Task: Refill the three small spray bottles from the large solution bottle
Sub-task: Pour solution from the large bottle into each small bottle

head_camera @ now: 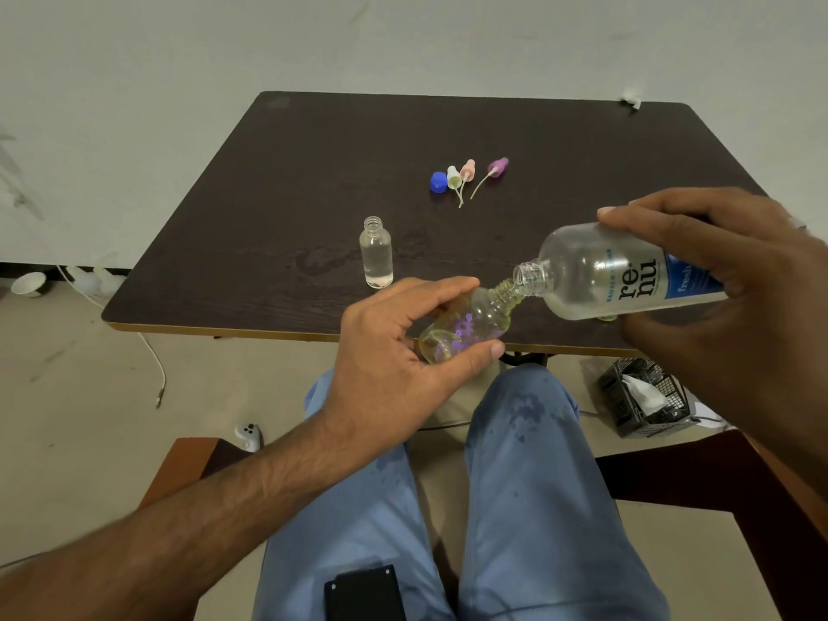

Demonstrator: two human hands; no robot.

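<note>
My left hand (398,351) grips a small clear bottle with purple flower prints (470,327), tilted with its neck up to the right. My right hand (726,280) holds the large solution bottle (614,275) almost on its side, its open mouth touching the small bottle's neck above the table's front edge. A second small clear bottle (376,253) stands upright and uncapped on the dark table (313,172), with liquid in it. Just under the large bottle a yellowish bit of another object (607,318) peeks out, mostly hidden.
Three spray pump heads, white (453,177), pink (467,171) and purple (496,165), lie beside a blue cap (438,181) at the table's middle. My trousers (524,423) show wet spots. On the floor sit a black basket (645,396), a white controller (248,434) and a cable (154,365).
</note>
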